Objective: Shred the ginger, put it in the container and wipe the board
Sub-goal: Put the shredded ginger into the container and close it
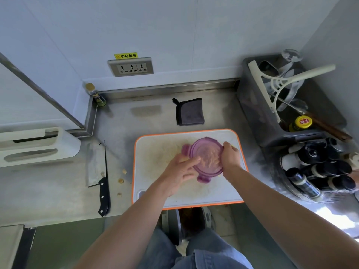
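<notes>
A round container with a purple see-through lid (206, 158) stands on the white, orange-rimmed cutting board (229, 191). Pale shredded ginger shows through the lid. My left hand (179, 172) lies on the lid's left edge with its fingers spread over it. My right hand (230, 157) grips the lid's right rim, fingers curled over the edge. Faint ginger residue smears the board's left half. A folded dark grey cloth (190, 112) lies on the steel counter behind the board.
A cleaver (94, 164) and a black-handled knife (104, 189) lie left of the board beside a few ginger scraps (120, 180). A grey utensil bin (287, 101) and a rack of spice bottles (318, 167) stand at the right. A small jar (96, 95) sits in the back-left corner.
</notes>
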Available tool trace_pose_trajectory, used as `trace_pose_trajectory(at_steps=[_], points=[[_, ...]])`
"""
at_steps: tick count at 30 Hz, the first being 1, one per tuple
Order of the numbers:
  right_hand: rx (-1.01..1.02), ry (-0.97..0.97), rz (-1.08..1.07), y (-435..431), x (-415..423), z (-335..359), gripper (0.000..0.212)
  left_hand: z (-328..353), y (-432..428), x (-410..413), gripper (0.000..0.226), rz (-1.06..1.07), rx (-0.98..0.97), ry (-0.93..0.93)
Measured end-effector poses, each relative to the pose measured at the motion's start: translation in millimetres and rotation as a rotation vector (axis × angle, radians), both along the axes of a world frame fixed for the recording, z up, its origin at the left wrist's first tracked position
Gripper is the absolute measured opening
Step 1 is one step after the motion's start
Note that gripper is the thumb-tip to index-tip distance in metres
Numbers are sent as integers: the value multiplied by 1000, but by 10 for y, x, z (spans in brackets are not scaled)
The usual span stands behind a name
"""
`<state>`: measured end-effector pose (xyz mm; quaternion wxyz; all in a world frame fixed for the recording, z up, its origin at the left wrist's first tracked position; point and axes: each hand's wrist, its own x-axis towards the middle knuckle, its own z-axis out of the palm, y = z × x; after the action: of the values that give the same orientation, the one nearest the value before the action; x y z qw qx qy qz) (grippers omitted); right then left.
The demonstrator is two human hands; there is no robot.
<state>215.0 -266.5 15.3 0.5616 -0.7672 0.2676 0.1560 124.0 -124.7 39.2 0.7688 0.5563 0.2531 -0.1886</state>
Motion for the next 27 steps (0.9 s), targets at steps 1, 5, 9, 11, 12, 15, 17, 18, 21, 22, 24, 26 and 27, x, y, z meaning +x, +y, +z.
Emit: trace_pose_trajectory(at_steps=[1, 5, 9, 11, 12, 15, 17, 18, 21, 22, 24, 26, 27], points=[[20, 9, -53, 5, -6, 6, 25, -6, -11, -12, 62, -36, -4, 13], [30, -3, -69, 13, -54, 3, 18, -20, -88, -17, 22, -10, 25, -12], [-16, -18, -31, -22, -101, -33, 28, -22, -84, -10, 21, -8, 84, -68], [-31, 2, 52, -52, -124, -39, 33, -28, -48, -9, 22, -21, 117, -81], [-45, 10, 113, -67, -126, -35, 34, -27, -30, -12, 23, -28, 131, -77], [-112, -60, 256, -100, -80, -24, 34, -63, 50, -19, 14, -103, 234, -57], [-94, -123, 339, -97, -48, 6, 35, -65, 63, -31, 7, -184, 275, -36], [-114, -136, 412, -88, -37, 24, 36, -59, 54, -36, 9, -199, 274, -26], [-156, -112, 447, -73, -34, 19, 35, -60, 8, -50, 31, -106, 190, -12], [-129, -89, 369, -74, -35, 17, 33, -55, -2, -50, 38, -56, 144, -11], [-68, -58, 188, -81, -42, 7, 25, -34, -13, -40, 45, -3, 68, -14], [-38, -39, 90, -78, -63, 7, 22, -28, -30, -21, 47, -17, 39, -12], [-36, -30, 77, -74, -82, -1, 23, -21, -44, -13, 44, -21, 35, -10]])
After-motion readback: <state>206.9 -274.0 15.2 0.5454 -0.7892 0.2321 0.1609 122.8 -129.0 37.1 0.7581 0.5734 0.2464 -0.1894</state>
